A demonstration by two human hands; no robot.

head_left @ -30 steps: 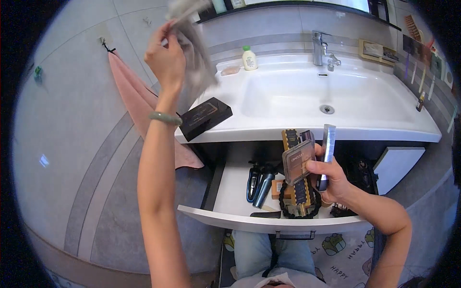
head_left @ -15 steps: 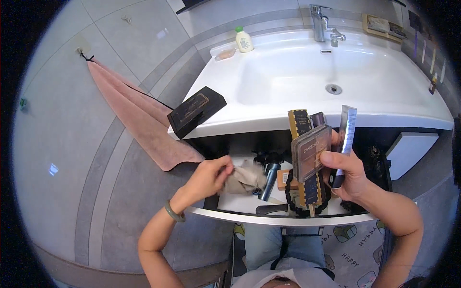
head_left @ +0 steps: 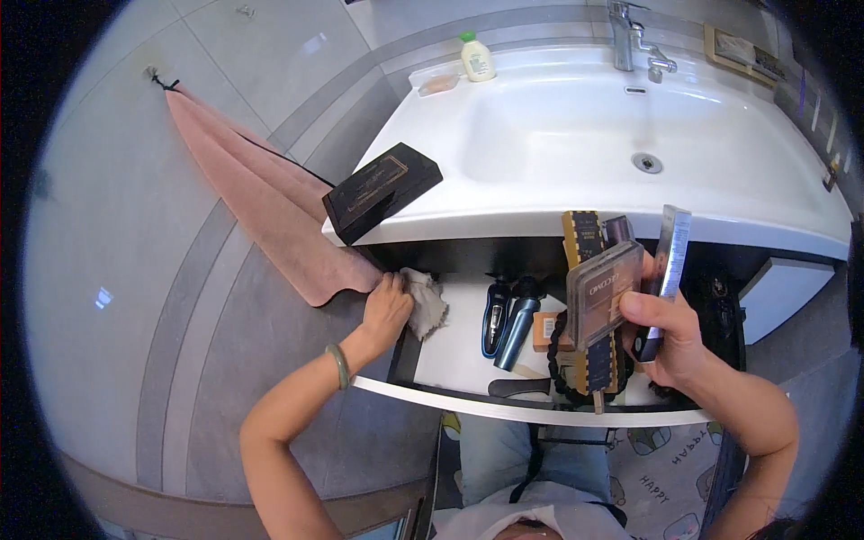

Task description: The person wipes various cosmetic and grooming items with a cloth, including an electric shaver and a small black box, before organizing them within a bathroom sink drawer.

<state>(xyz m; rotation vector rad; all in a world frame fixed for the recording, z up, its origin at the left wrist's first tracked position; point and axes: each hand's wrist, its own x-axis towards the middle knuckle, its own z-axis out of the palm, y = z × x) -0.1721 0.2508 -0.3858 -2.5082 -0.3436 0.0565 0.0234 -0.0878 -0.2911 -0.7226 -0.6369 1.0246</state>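
At the left end of the pulled-out drawer (head_left: pixel 468 360), my left hand (head_left: pixel 386 310) is closed on a crumpled grey cloth (head_left: pixel 427 304). My right hand (head_left: pixel 670 333), above the drawer's right half, grips a bundle of cosmetics. In it are a clear-lidded makeup palette (head_left: pixel 605 295) under the thumb and a slim silver-and-black box (head_left: pixel 669 256). Behind the palette, a long black-and-gold box (head_left: pixel 584 236) and a small dark package (head_left: pixel 618 230) stick up, seemingly held too. Two electric shavers, one black and blue (head_left: pixel 494 319), one teal (head_left: pixel 517 335), lie in the drawer.
Also in the drawer are a small orange box (head_left: pixel 544 331), a black braided band (head_left: pixel 558 364) and a dark handle (head_left: pixel 519 388). A black box (head_left: pixel 382 192) rests on the counter's left corner beside the white basin (head_left: pixel 558 135). A pink towel (head_left: pixel 261 198) hangs at left.
My left hand has carried the grey cloth leftward, away from the shavers, to the drawer's left end. The shavers now show fully. My right hand keeps its bundle; the view has shifted slightly.
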